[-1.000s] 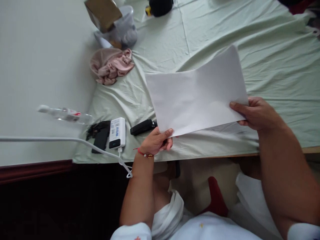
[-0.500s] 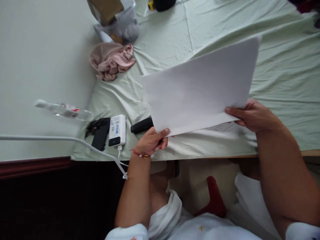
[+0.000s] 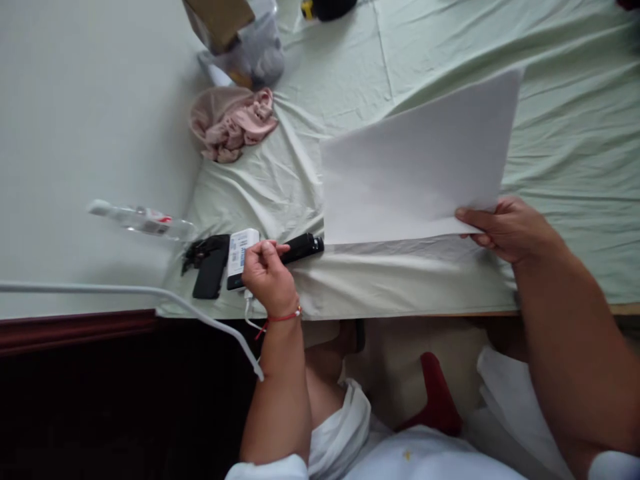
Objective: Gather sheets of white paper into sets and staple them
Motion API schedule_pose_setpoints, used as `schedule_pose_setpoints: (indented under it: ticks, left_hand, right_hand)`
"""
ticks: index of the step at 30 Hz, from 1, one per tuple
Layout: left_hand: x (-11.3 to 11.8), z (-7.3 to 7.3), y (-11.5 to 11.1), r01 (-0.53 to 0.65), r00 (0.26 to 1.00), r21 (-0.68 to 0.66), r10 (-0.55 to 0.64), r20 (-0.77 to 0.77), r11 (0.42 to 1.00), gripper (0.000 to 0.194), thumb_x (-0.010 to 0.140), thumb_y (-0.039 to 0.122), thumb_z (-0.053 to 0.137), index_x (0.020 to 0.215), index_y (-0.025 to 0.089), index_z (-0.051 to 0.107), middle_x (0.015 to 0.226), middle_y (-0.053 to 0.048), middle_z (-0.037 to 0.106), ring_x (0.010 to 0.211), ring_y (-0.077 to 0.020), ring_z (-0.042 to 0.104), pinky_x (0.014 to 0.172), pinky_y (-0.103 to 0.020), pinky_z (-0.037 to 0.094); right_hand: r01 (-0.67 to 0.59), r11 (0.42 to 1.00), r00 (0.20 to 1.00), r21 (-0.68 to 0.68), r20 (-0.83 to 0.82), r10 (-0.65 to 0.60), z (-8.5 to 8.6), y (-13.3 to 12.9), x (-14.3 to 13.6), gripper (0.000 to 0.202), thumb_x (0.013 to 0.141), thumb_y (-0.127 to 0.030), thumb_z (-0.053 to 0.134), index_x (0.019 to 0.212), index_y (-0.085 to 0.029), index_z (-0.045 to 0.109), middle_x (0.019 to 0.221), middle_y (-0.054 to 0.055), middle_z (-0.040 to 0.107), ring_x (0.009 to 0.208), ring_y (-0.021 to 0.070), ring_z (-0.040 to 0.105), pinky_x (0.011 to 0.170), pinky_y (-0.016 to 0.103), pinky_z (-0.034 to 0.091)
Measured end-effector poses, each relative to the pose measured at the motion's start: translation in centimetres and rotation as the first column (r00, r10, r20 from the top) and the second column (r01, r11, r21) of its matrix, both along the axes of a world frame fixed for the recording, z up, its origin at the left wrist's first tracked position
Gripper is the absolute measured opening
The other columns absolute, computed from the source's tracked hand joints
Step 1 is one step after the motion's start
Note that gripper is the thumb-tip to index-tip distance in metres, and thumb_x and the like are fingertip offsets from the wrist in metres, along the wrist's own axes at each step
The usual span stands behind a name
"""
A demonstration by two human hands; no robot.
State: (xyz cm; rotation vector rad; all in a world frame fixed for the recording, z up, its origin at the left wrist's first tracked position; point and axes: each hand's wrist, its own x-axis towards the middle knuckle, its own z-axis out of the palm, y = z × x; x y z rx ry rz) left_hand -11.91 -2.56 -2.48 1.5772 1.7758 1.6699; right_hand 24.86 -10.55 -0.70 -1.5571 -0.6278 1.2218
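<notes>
A blank white sheet of paper (image 3: 415, 167) is held up at a tilt above the bed. My right hand (image 3: 505, 230) pinches its lower right corner, thumb on the upper face and fingers underneath. My left hand (image 3: 270, 273) is away from the paper, its fingers curled in with no object visible in them. It covers part of a white power bank (image 3: 237, 257) with a cable plugged in. A black cylindrical device (image 3: 303, 248) lies just right of that hand, partly behind its fingertips.
Left of the power bank lie a black phone (image 3: 211, 270) and a dark tangled item (image 3: 193, 253). A clear plastic bottle (image 3: 145, 221) rests by the wall. Further back are a pink cloth (image 3: 235, 127) and a plastic bag (image 3: 265, 57). A grey-white cable (image 3: 165, 290) crosses near my left forearm.
My left hand has let go of the paper's lower left corner and moved left to the power bank, its fingers curling. My right hand still holds the paper.
</notes>
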Motion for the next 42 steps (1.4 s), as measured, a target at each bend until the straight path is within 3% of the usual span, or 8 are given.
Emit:
schedule_pose_setpoints:
  ticks: [3,5,11,19,24,33,38,42]
  left_hand:
    - [-1.4,-1.5,1.5,-0.009,0.972,-0.025,0.003,-0.235,1.000,0.028,0.103,0.033,0.052,0.095,0.020,0.075,0.104,-0.009,0.080,0.109,-0.0218,0.073,0.105,-0.038,0.053]
    - [-1.8,-2.3,2.3,0.037,0.966,-0.091,-0.059,-0.251,0.995,0.032,0.105,0.034,0.049,0.099,0.019,0.077,0.114,-0.011,0.080,0.121,-0.0237,0.070,0.114,-0.040,0.049]
    - [-1.2,-3.1,2.8,0.234,0.941,-0.224,-0.278,-0.191,0.946,0.030,0.101,0.037,0.056,0.096,0.018,0.080,0.114,-0.012,0.082,0.119,-0.0253,0.072,0.117,-0.042,0.048]
    - [-0.5,-2.5,2.6,0.207,0.936,-0.281,-0.273,-0.221,0.937,0.026,0.097,0.030,0.057,0.085,0.021,0.079,0.113,-0.010,0.083,0.130,-0.0280,0.068,0.123,-0.044,0.043]
    - [-0.6,-2.4,2.8,0.233,0.907,-0.313,-0.321,-0.270,0.921,0.030,0.097,0.025,0.051,0.095,0.020,0.081,0.126,-0.013,0.080,0.139,-0.0280,0.063,0.129,-0.047,0.037]
    - [0.6,-2.1,1.7,0.123,0.825,-0.436,-0.336,-0.454,0.891,0.034,0.103,0.028,0.044,0.106,0.023,0.077,0.159,-0.008,0.061,0.163,-0.0337,0.030,0.134,-0.062,0.021]
    - [1.8,-1.5,1.3,0.068,0.817,-0.469,-0.319,-0.480,0.880,0.037,0.105,0.027,0.041,0.113,0.023,0.077,0.163,-0.007,0.057,0.164,-0.0349,0.028,0.132,-0.065,0.022]
    - [1.2,-1.1,1.5,0.077,0.810,-0.474,-0.332,-0.484,0.877,0.037,0.107,0.026,0.042,0.120,0.025,0.076,0.162,-0.008,0.058,0.164,-0.0335,0.030,0.133,-0.066,0.017]
  right_hand:
    - [-0.035,0.997,0.999,-0.076,0.021,0.037,0.4,0.4,-1.2,0.038,0.084,-0.026,0.082,0.057,-0.018,0.057,0.051,-0.004,0.048,0.041,0.0016,0.034,0.034,0.014,0.023]
    - [-0.058,0.993,0.998,-0.099,0.020,0.060,0.5,0.7,-1.7,0.035,0.087,-0.017,0.075,0.057,-0.017,0.058,0.051,-0.003,0.049,0.040,0.0018,0.033,0.034,0.015,0.023]
    - [-0.111,0.988,0.994,-0.105,0.012,0.113,0.2,1.0,-2.0,0.032,0.089,-0.006,0.068,0.059,-0.013,0.058,0.052,-0.002,0.051,0.038,0.0024,0.036,0.034,0.016,0.026]
    - [-0.101,0.988,0.994,-0.118,0.032,0.106,0.2,0.9,-1.9,0.036,0.091,-0.005,0.067,0.057,-0.014,0.057,0.047,-0.004,0.047,0.036,0.0026,0.035,0.033,0.015,0.024]
    - [-0.106,0.987,0.993,-0.124,0.041,0.112,0.4,0.9,-2.1,0.035,0.092,-0.005,0.066,0.059,-0.013,0.058,0.048,-0.002,0.051,0.036,0.0025,0.036,0.034,0.015,0.025]
    - [-0.077,0.985,0.996,-0.152,0.041,0.084,1.1,0.8,-2.2,0.034,0.093,-0.006,0.066,0.060,-0.013,0.058,0.052,-0.003,0.050,0.038,0.0023,0.036,0.034,0.015,0.026]
    - [-0.073,0.988,0.996,-0.139,0.049,0.080,0.4,0.7,-2.0,0.027,0.092,-0.012,0.070,0.066,-0.013,0.063,0.058,-0.001,0.055,0.042,0.0055,0.046,0.036,0.017,0.037]
    - [-0.031,0.990,0.995,-0.136,0.090,0.044,0.4,0.7,-2.3,0.021,0.092,-0.011,0.069,0.071,-0.013,0.069,0.063,0.001,0.063,0.048,0.0079,0.056,0.040,0.016,0.044]
